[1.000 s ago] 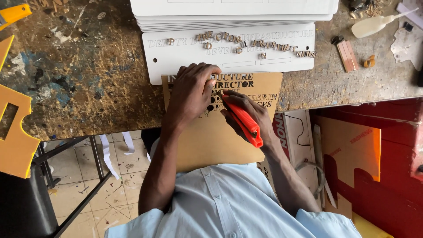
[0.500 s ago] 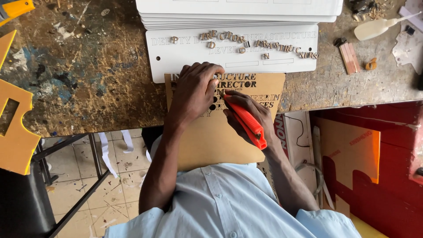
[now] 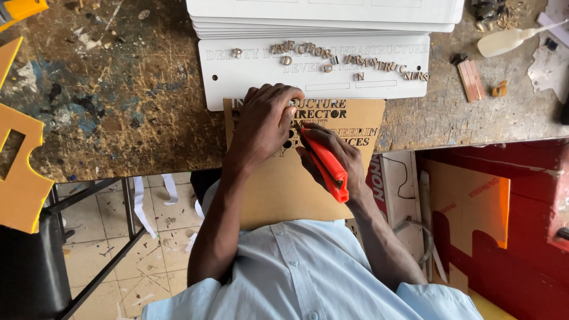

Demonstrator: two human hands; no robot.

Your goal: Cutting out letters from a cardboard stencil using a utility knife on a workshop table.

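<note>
A tan board (image 3: pixel 278 189) with cut-out letters lies over the table's near edge and my lap. My left hand (image 3: pixel 264 124) presses flat on its upper left part, fingers curled at the lettering. My right hand (image 3: pixel 335 157) grips a red utility knife (image 3: pixel 325 166), its tip at the letters beside my left fingers. Just beyond lies a white panel (image 3: pixel 249 80) with engraved text and several small loose wooden letters (image 3: pixel 379 65) on it.
A stack of white panels (image 3: pixel 326 15) sits at the table's far edge. A white squeeze bottle (image 3: pixel 504 41) and a small wooden block (image 3: pixel 471 77) lie at right. Yellow cut shapes (image 3: pixel 21 184) stand at left, red and orange boards (image 3: pixel 474 207) at lower right.
Both hands stay in the same place on the tan board; the knife tip has barely shifted. The view has drifted slightly.
</note>
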